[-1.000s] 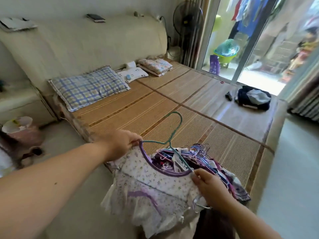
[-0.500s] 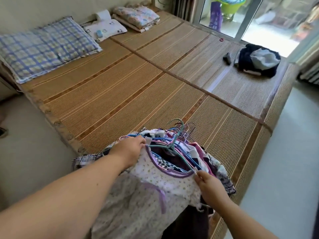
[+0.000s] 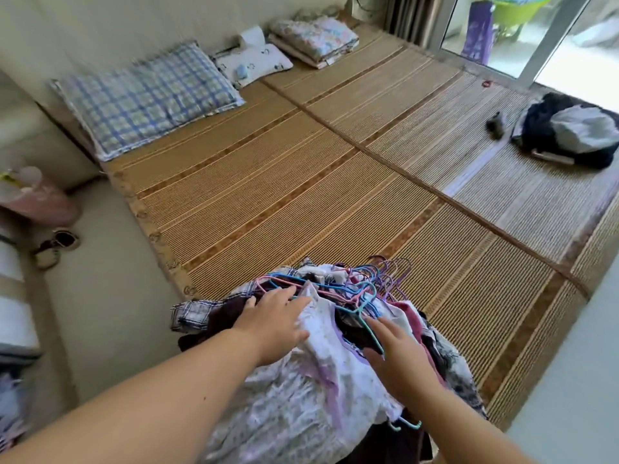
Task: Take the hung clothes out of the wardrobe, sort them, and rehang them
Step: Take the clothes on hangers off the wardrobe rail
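Loosely heaped clothes [image 3: 318,380] (white floral topmost); pastel hangers [image 3: 365,286] tangled.

woven bamboo mat [image 3: 268,195] covers the bed. blue plaid pillow [image 3: 147,95] at the head end, small white pillow [image 3: 258,63] just beside it, then a folded floral blanket [image 3: 315,40]. far right on the mat – dark fabric bundle [image 3: 542,128] with a grey piece on top, small dark object [image 3: 495,124] near it. floor left – pink bin [image 3: 37,199], shoe [image 3: 55,249]. past the glass door, a purple bag [image 3: 477,26] and green basket [image 3: 512,10].
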Tool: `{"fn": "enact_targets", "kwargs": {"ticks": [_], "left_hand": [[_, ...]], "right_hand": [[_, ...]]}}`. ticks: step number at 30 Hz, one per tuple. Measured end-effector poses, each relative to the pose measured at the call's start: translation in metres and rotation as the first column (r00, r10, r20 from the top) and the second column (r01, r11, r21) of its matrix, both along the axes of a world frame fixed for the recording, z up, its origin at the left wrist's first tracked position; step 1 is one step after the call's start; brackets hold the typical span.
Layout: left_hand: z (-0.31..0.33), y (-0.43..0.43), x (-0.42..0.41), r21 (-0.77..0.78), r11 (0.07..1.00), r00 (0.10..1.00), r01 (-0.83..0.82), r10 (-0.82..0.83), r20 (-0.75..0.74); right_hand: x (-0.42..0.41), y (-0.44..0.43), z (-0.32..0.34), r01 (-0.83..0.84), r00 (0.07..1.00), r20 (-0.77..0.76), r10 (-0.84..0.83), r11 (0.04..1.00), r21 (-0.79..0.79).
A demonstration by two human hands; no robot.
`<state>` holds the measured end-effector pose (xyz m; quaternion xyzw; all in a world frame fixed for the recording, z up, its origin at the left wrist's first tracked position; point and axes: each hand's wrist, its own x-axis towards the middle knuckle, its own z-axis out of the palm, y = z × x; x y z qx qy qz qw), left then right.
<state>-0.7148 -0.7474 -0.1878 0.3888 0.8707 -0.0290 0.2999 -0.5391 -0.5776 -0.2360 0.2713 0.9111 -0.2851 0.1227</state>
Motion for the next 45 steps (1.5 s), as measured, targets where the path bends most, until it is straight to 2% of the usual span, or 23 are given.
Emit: {"fn": "enact_targets", "kwargs": {"ticks": [3, 7, 11, 16, 20, 28, 34, 41, 45], "left_hand": [[0.036, -0.013, -0.008, 0.085, 0.996, 0.996, -0.026, 0.033, -0.082], [0.096, -0.046, -0.021, 0.196, 0.979, 0.980, -0.061, 0.096, -0.175], [0.151, -0.098, -0.027, 0.262, 0.960, 0.934, -0.094, 0.176, -0.311], [0.214, -0.189, -0.038, 0.307, 0.937, 0.826, -0.166, 0.302, -0.477], [0.260, -0.275, -0.047, 0.319, 0.913, 0.709, -0.252, 0.399, -0.582], [0.327, -0.431, -0.028, 0.305, 0.844, 0.483, -0.441, 0.510, -0.712], [0.372, -0.522, -0.009, 0.351, 0.765, 0.269, -0.540, 0.551, -0.789], [0.429, -0.582, -0.005, 0.442, 0.657, -0.030, -0.611, 0.539, -0.842], [0.473, -0.611, -0.011, 0.433, 0.589, -0.169, -0.682, 0.450, -0.877]], "right_hand": [[-0.035, -0.009, 0.042, -0.125, 0.980, -0.155, 0.126, 0.992, 0.014], [-0.088, -0.035, 0.106, -0.299, 0.895, -0.297, 0.332, 0.942, 0.151], [-0.136, -0.082, 0.164, -0.433, 0.774, -0.388, 0.500, 0.866, 0.252], [-0.191, -0.167, 0.227, -0.562, 0.617, -0.429, 0.660, 0.751, 0.346], [-0.227, -0.250, 0.278, -0.637, 0.471, -0.455, 0.756, 0.648, 0.417], [-0.264, -0.413, 0.351, -0.714, 0.243, -0.496, 0.834, 0.500, 0.490], [-0.280, -0.520, 0.398, -0.729, 0.085, -0.561, 0.823, 0.435, 0.528], [-0.298, -0.611, 0.447, -0.775, -0.069, -0.634, 0.770, 0.359, 0.520], [-0.317, -0.667, 0.479, -0.805, -0.183, -0.685, 0.705, 0.292, 0.516]]}}
